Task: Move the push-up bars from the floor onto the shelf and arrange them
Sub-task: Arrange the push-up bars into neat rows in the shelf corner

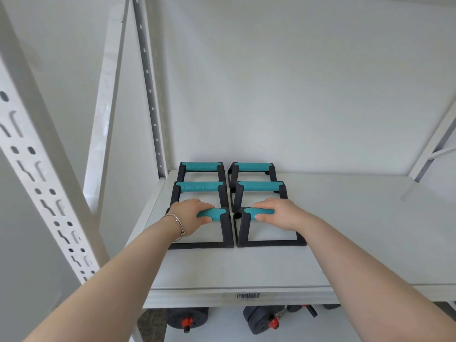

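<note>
Left hand (190, 214): curled over the teal grip of the front left bar (228, 233), thumb underneath – clamped on it; a thin bracelet (179, 224) is worn at the wrist.
Right hand (278, 213): wrapped round the teal grip of the front right bar (271, 243) in the same way, fingers closed over the top.
Front row: both held bars are set down on the shelf (345, 230), their black frames just beside each other, with a narrow gap between them.
Middle row: the middle left bar (198, 186) and middle right bar (261, 186) are placed directly behind the held pair, close to them.
Back row: the back left bar (199, 166) and back right bar (251, 166) are stood nearest the wall (296, 82).
Shelf contents: six bars are held in two columns of three, all upright, grips running left to right.
Lower level: black dumbbells (187, 317) with red collars are partly seen under the shelf.
Front edge: a barcode label (248, 295) is fixed to the lip, well in front of the held bars.
Left edge: the left column is kept near the shelf's left side and its perforated upright (153, 95).
Open room: bare shelf surface is left to the right of the bars – and in front of them.
</note>
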A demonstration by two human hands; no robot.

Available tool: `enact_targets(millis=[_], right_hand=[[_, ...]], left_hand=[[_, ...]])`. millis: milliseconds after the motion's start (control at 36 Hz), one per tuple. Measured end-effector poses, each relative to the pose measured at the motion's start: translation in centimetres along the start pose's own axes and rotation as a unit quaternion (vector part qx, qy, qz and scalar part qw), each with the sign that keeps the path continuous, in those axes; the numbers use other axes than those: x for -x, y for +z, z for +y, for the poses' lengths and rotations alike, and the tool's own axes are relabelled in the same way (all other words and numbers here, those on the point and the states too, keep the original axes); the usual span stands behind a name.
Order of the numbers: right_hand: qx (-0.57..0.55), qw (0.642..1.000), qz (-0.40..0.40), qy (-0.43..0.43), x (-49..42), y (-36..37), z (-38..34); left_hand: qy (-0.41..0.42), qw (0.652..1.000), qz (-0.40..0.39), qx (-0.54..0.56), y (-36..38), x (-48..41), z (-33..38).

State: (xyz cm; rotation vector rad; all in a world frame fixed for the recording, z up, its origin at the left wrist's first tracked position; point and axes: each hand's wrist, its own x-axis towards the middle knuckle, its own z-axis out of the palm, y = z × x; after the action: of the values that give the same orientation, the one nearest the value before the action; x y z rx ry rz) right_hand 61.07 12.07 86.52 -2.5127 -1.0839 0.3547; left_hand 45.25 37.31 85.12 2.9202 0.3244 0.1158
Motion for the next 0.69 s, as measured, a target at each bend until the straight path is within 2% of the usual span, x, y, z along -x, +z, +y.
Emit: enact_targets(millis=[694], right_hand=[[0.021,1.0,0.015,0.005,-0.17,0.52,0.17]], left_hand=[[0.007,1.0,-0.007,-0.003,0.09,-0.14,-0.43]])
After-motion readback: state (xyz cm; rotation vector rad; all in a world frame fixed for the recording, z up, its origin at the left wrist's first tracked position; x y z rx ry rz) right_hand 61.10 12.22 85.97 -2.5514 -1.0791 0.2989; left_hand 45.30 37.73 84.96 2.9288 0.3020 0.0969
